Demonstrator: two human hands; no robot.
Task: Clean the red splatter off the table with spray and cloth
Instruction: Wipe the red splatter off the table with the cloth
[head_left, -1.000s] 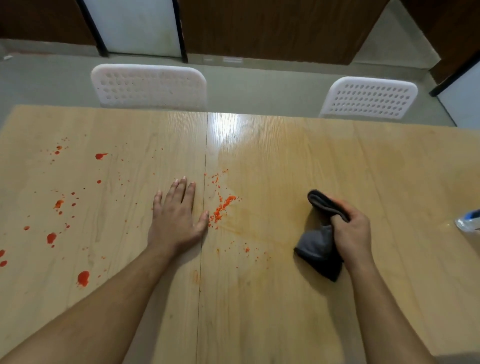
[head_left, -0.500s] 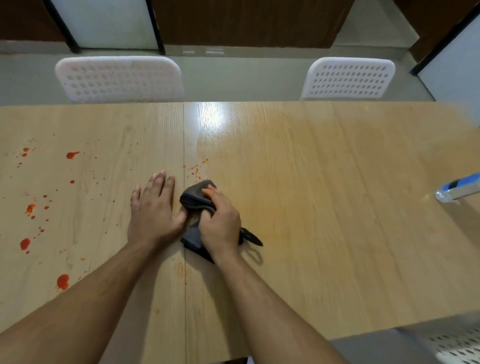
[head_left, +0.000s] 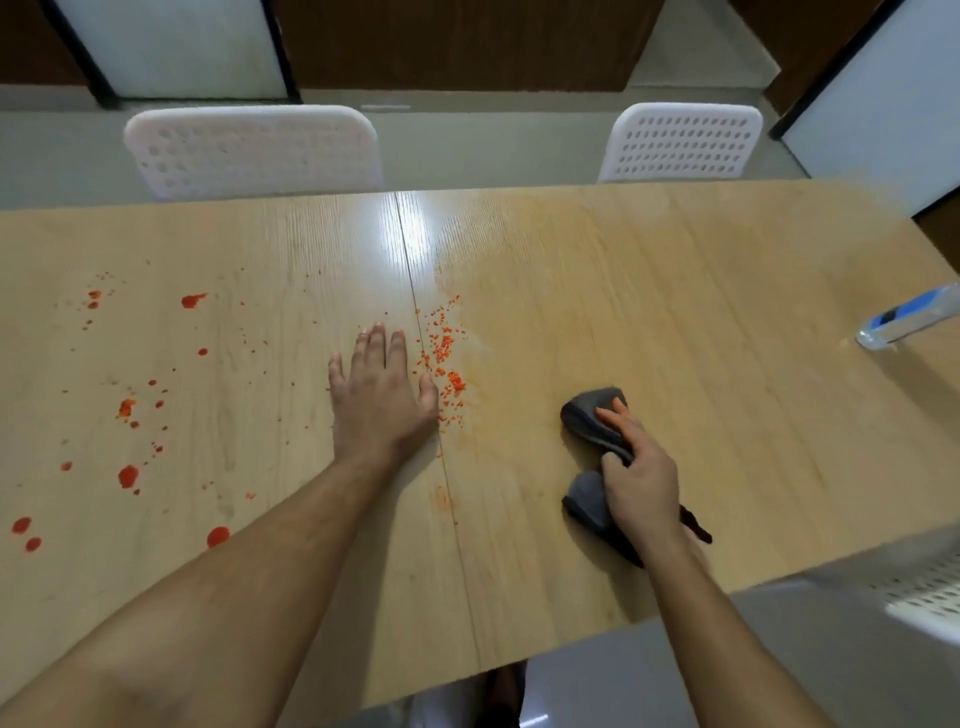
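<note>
Red splatter (head_left: 128, 475) dots the left half of the wooden table (head_left: 649, 291). A denser patch of small red specks (head_left: 447, 364) lies by the centre seam. My left hand (head_left: 379, 395) rests flat on the table, fingers straight, just left of those specks. My right hand (head_left: 641, 478) grips a bunched dark grey cloth (head_left: 589, 418) pressed on the table, well to the right of the specks. A clear spray bottle with a blue label (head_left: 909, 317) lies at the far right edge.
Two white perforated chairs (head_left: 254, 150) (head_left: 683, 141) stand behind the table's far edge. Another white chair (head_left: 919, 592) shows at the lower right beside the near edge. The right half of the table has a faint orange smear.
My right hand has swept the cloth from beside my left hand back to the right. The red specks by the seam show again. My left hand has stayed flat.
</note>
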